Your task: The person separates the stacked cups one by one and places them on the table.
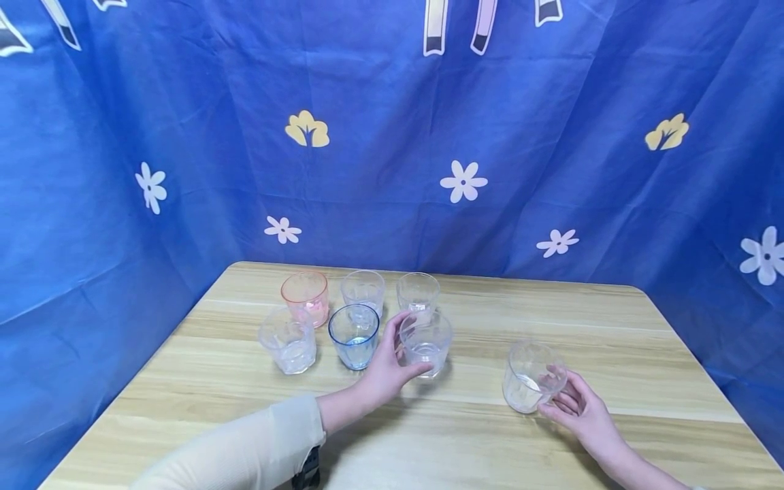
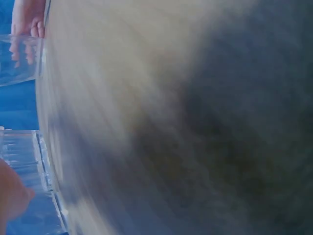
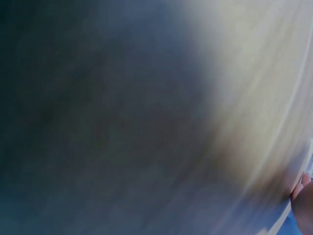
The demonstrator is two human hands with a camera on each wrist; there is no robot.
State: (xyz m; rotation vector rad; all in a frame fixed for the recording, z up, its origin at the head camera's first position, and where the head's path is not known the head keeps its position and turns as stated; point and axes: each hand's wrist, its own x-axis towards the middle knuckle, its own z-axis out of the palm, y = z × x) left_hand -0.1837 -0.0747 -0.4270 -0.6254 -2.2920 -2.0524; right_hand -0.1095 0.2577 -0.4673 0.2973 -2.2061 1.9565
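My left hand (image 1: pixel 382 371) curves round the left side of a clear cup (image 1: pixel 427 340) in the front row, thumb in front and fingers behind. That cup (image 2: pixel 19 152) and the thumb show at the left edge of the left wrist view. Farther right, my right hand (image 1: pixel 582 412) grips another clear cup (image 1: pixel 531 378) by its right side; the cup leans slightly. Whether its base touches the table cannot be told. In the right wrist view only a bit of the right hand (image 3: pixel 304 203) shows at the lower right edge.
Left of my left hand stand a blue cup (image 1: pixel 354 337) and a clear cup (image 1: pixel 288 340). Behind them are a pink cup (image 1: pixel 305 299) and two clear cups, one at centre (image 1: pixel 363 292) and one farther right (image 1: pixel 418 291). A blue curtain (image 1: pixel 380 170) borders the wooden table (image 1: pixel 465 435).
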